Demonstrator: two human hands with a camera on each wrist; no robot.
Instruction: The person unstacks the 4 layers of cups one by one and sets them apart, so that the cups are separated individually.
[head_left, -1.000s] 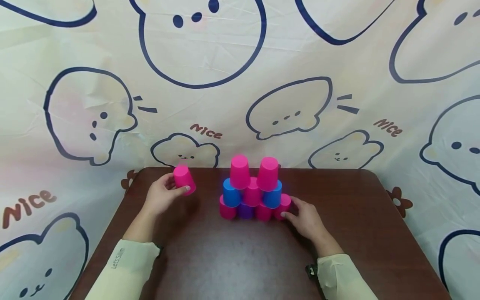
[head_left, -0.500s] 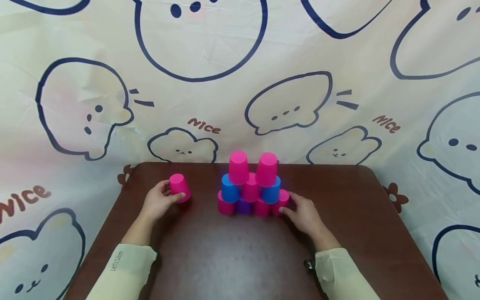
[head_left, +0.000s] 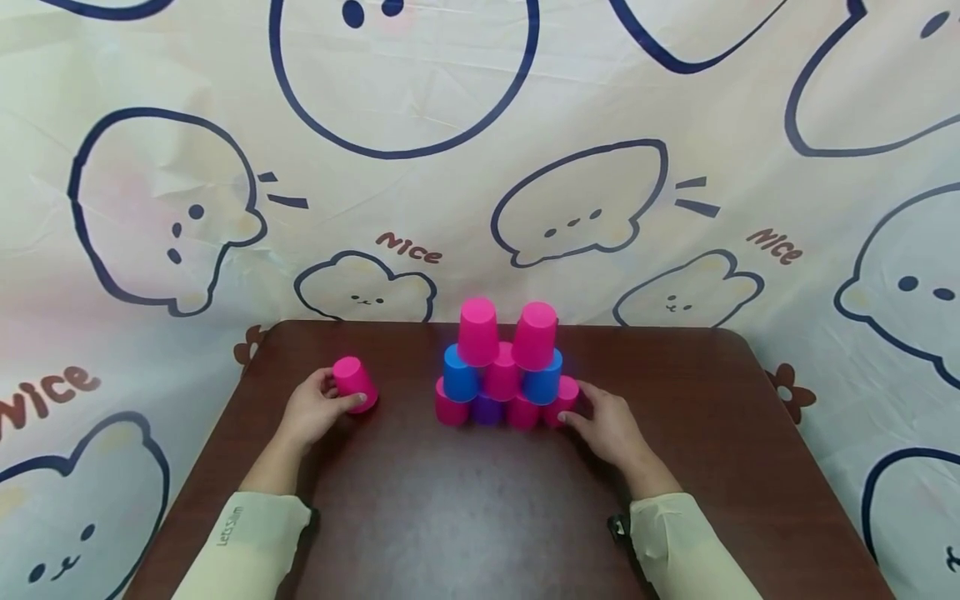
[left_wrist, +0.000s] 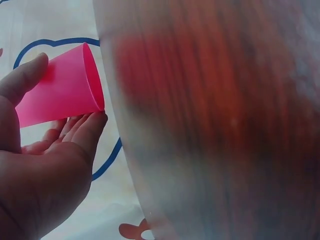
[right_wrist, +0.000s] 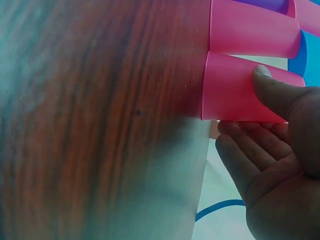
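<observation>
A pink cup (head_left: pixel 354 384), upside down, is held by my left hand (head_left: pixel 311 410) at the table's left side. The left wrist view shows the thumb on one side of this cup (left_wrist: pixel 65 90) and fingers on the other, with a narrow gap between its rim and the tabletop. Upside-down cups form a stack in the middle: two pink cups (head_left: pixel 478 332) on top, a pink cup (head_left: pixel 502 372) between two blue cups (head_left: pixel 461 373) below, and a bottom row with a purple cup (head_left: pixel 487 409). My right hand (head_left: pixel 611 425) grips the bottom row's rightmost pink cup (right_wrist: pixel 240 90) between thumb and fingers.
The cups stand on a dark brown wooden table (head_left: pixel 465 517) with rounded far corners. Behind and beside it hangs a pale cloth (head_left: pixel 465 200) printed with cartoon outlines. The stack stands near the table's far edge.
My left hand has lowered the pink cup toward the tabletop and moved it slightly left. The right hand stays on the rightmost bottom cup, and the stack is unchanged. The head view has tilted slightly.
</observation>
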